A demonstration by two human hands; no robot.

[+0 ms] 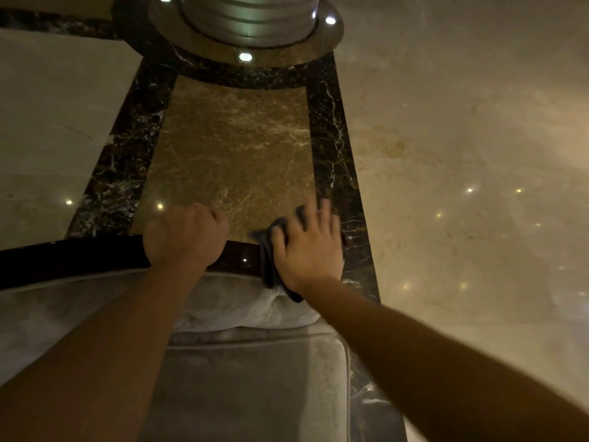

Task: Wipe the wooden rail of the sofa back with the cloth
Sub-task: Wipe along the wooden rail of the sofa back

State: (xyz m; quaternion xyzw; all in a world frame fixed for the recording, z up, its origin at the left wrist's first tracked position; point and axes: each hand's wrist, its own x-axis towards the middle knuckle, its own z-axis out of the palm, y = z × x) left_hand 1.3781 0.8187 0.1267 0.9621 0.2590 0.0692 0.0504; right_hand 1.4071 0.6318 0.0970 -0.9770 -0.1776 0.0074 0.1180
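Observation:
The dark glossy wooden rail runs across the top of the sofa back, from the left edge to about the middle of the view. My left hand is curled over the rail, gripping it. To its right, my right hand lies flat with fingers spread on a dark grey cloth, pressing it onto the rail's right end. The cloth drapes over the rail and hangs a little down the sofa side. The rail under the cloth is hidden.
Grey upholstered sofa back and seat cushion lie below the rail, with a pale pillow between them. Beyond is polished marble floor with dark inlaid bands and a round metal column base.

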